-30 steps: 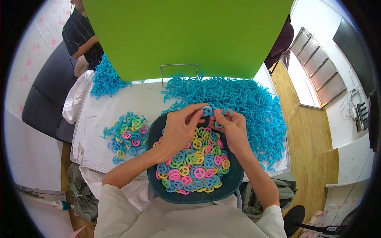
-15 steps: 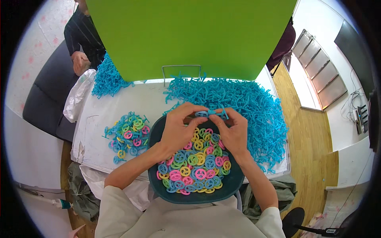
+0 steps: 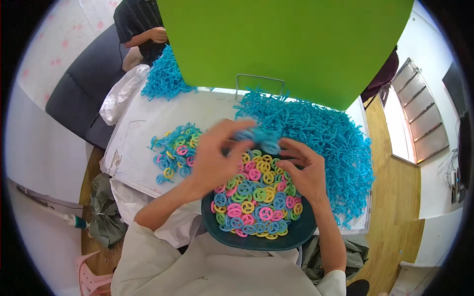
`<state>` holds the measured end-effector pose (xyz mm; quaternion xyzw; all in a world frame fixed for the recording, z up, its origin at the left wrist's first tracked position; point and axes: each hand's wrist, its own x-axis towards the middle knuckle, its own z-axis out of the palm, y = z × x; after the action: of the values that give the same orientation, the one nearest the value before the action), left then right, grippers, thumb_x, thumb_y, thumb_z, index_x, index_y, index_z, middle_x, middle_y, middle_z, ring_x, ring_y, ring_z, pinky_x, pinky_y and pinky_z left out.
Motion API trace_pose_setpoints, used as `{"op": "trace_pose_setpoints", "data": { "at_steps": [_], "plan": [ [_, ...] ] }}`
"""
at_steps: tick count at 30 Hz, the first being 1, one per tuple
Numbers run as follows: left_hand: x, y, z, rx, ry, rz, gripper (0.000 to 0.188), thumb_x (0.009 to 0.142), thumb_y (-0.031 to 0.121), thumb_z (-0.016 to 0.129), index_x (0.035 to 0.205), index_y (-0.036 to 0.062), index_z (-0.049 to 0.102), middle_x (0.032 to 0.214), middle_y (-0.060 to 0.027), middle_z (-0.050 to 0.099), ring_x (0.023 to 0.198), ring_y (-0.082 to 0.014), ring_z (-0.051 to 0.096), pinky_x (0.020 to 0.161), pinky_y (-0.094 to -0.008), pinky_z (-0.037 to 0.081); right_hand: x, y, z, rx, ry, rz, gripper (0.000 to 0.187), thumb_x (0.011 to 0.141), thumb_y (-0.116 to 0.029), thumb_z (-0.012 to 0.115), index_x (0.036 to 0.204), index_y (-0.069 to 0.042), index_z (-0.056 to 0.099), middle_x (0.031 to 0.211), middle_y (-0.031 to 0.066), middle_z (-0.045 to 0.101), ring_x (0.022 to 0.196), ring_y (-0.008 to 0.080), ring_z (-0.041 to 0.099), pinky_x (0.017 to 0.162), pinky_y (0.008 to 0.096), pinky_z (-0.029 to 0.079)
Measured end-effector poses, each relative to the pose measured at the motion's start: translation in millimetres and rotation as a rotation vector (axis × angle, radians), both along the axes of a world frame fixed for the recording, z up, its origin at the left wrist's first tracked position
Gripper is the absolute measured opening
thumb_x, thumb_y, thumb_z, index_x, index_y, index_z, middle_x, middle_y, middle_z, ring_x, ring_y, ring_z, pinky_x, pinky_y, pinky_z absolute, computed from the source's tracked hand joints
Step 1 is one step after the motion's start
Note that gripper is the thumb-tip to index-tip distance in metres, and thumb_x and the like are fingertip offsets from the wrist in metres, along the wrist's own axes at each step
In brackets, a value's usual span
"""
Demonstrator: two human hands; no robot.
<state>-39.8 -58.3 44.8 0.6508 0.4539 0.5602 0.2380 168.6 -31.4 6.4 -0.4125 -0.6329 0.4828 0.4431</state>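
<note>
My left hand [image 3: 217, 155], smeared by motion, pinches a blue wheeled toy piece [image 3: 269, 146] above the far rim of a dark green tub [image 3: 256, 242]. At least two spoked wheels show on the piece, one by the left fingertips and one toward the right hand. My right hand [image 3: 307, 170] is just right of it, thumb and fingers apart, with nothing visible between them. Beneath both hands the tub holds many small spoked wheels [image 3: 247, 207] in pink, yellow, green and blue.
Blue branching plastic parts [image 3: 326, 143] are heaped behind and right of the tub; another heap [image 3: 168, 74] lies far left. A pile of wheeled pieces [image 3: 175, 150] sits left on the white table [image 3: 131, 140]. A green board [image 3: 286, 44] stands behind. A person [image 3: 140, 29] sits far left.
The view has shifted, moving the scene rightward. My hands have drawn apart: the right has let go of the blue piece, which stays in the left, and a second wheel now shows on it.
</note>
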Motion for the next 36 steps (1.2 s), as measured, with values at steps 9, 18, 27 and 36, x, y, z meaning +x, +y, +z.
{"op": "trace_pose_setpoints", "data": {
  "at_steps": [9,18,27,36],
  "plan": [
    [-180.7,-28.5,-22.7,-0.373,0.112,0.596,0.025,0.089,0.018,0.056,0.109,0.0049,0.065,0.085,-0.0018,0.06,0.074,-0.0077,0.051,0.063,-0.022,0.039,0.2,4.4,7.2,0.133,-0.182,0.012,0.016,0.088,-0.008,0.064,0.102,0.0,0.066,0.094,0.0084,0.07,0.084,0.014,0.068,0.072,0.0262,0.053],
    [-187.1,8.6,-74.0,-0.19,0.624,0.669,0.029,0.083,0.01,0.064,0.112,0.0099,0.064,0.099,-0.0121,0.064,0.091,-0.0262,0.06,0.08,-0.0333,0.05,2.6,4.9,2.2,0.163,-0.157,-0.013,0.012,0.089,-0.007,0.063,0.097,0.001,0.066,0.089,0.0089,0.07,0.081,0.0147,0.068,0.072,0.0259,0.053],
    [-54.7,135.5,-70.4,-0.348,0.931,0.18,0.027,0.081,0.024,0.067,0.095,0.0014,0.068,0.084,-0.0179,0.068,0.081,-0.0346,0.067,0.075,-0.0413,0.053,1.7,4.2,1.1,0.183,-0.175,-0.029,0.013,0.089,-0.007,0.063,0.098,0.001,0.066,0.089,0.0091,0.07,0.081,0.0148,0.068,0.072,0.0258,0.053],
    [-61.0,121.6,-55.5,-0.221,1.032,0.339,0.017,0.08,0.009,0.058,0.091,0.0032,0.069,0.085,-0.0212,0.067,0.08,-0.0381,0.065,0.074,-0.0442,0.052,5.4,4.6,-1.2,0.212,-0.099,-0.122,0.026,0.081,-0.003,0.069,0.107,-0.002,0.064,0.094,0.0095,0.068,0.086,0.0183,0.067,0.073,0.0269,0.053]
  ]
}}
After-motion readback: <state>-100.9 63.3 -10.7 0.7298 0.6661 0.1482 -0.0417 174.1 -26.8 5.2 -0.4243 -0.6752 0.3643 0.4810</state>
